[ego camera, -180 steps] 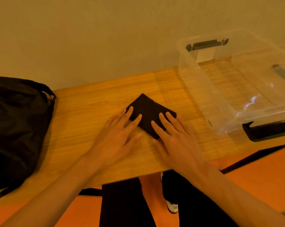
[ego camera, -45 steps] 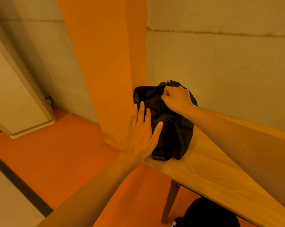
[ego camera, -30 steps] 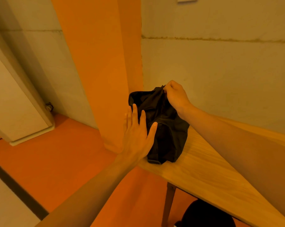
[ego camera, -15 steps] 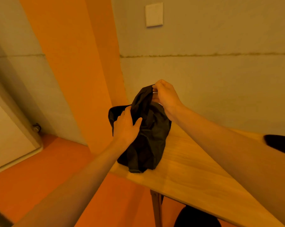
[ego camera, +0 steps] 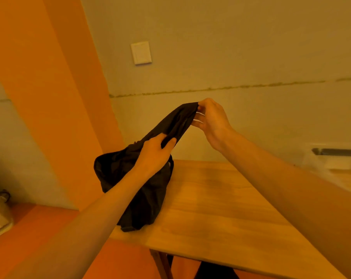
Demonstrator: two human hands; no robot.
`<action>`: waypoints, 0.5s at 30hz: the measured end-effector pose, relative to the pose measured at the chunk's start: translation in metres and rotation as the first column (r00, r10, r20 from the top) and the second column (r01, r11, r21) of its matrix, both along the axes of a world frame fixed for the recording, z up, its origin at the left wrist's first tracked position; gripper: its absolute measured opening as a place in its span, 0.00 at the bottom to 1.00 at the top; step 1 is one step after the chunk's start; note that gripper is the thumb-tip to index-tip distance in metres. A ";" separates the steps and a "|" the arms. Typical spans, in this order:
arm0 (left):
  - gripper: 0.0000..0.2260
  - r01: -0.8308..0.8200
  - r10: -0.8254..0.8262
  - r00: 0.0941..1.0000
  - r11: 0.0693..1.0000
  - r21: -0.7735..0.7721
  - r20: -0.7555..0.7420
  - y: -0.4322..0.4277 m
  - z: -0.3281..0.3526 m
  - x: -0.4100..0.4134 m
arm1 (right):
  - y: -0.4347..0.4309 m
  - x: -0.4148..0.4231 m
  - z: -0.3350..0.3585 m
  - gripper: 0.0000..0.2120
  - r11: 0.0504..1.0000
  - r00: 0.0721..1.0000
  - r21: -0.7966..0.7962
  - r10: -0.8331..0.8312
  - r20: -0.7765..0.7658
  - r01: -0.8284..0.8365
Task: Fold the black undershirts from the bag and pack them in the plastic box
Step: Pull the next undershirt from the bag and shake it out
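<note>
A black bag (ego camera: pixel 142 200) stands on the left end of the wooden table (ego camera: pixel 227 214). A black undershirt (ego camera: pixel 177 121) stretches up and to the right out of the bag's top. My right hand (ego camera: pixel 210 119) pinches the undershirt's upper end, raised above the table. Lower down, just above the bag's opening, my left hand (ego camera: pixel 156 152) grips the same cloth. The clear plastic box (ego camera: pixel 335 166) with a dark handle shows blurred at the right edge.
A plain wall with a white switch plate (ego camera: pixel 141 52) lies behind the table. An orange pillar (ego camera: pixel 55 97) stands to the left of the bag. The orange floor (ego camera: pixel 29 234) drops away past the table's left end.
My right hand has pulled the undershirt higher and to the right, out of the bag. My left hand went from pressing flat on the bag's side to gripping the cloth. The view has swung right.
</note>
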State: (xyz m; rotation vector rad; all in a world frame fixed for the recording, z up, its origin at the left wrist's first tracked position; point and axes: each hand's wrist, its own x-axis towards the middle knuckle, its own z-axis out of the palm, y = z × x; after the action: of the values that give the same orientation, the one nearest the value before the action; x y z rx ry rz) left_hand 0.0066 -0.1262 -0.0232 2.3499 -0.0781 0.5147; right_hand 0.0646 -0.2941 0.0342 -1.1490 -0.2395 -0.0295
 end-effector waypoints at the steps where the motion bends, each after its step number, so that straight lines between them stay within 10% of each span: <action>1: 0.12 0.047 -0.048 0.997 0.998 -0.035 -0.052 -0.012 0.001 0.001 | -0.011 -0.002 0.001 0.08 1.000 1.000 0.009 -0.014 -0.006 0.014; 6: 0.24 0.079 -0.197 0.961 0.867 -0.491 -0.193 -0.072 0.001 0.009 | -0.075 -0.012 0.002 0.08 0.994 0.993 -0.015 -0.112 -0.035 0.112; 10: 0.18 0.089 -0.362 0.924 0.527 -0.845 -0.128 -0.115 0.006 0.017 | -0.125 -0.018 0.002 0.07 0.983 0.982 0.000 -0.183 -0.035 0.183; 15: 0.12 0.184 -0.570 0.809 0.475 -0.861 -0.141 -0.172 0.017 0.012 | -0.192 -0.021 0.003 0.07 0.939 0.944 0.113 -0.315 -0.101 0.325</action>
State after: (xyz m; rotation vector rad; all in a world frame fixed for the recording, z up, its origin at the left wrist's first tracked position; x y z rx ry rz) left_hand 0.0181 -0.2979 -0.0061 1.3639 -0.1399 -0.2005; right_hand 0.0436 -0.4857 0.0376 -1.0484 0.0246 -0.2821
